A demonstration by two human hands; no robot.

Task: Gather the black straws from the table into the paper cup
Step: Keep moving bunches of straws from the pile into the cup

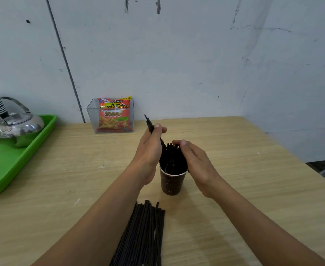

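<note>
Head view, cup: dark brown paper cup (170, 181) stands at frame centre on the pale wooden surface (234, 189), black straws upright inside.
Left hand (150, 148): fingers pinch a few thin black straws (149, 124), tilted up-left, lower ends at the rim.
Right hand (196, 162): fingers curled around the bundle in the cup (172, 158), steadying it.
Loose pile of black straws (144, 233): bottom centre, long axis running toward the cup, about equally near both hands.
</note>
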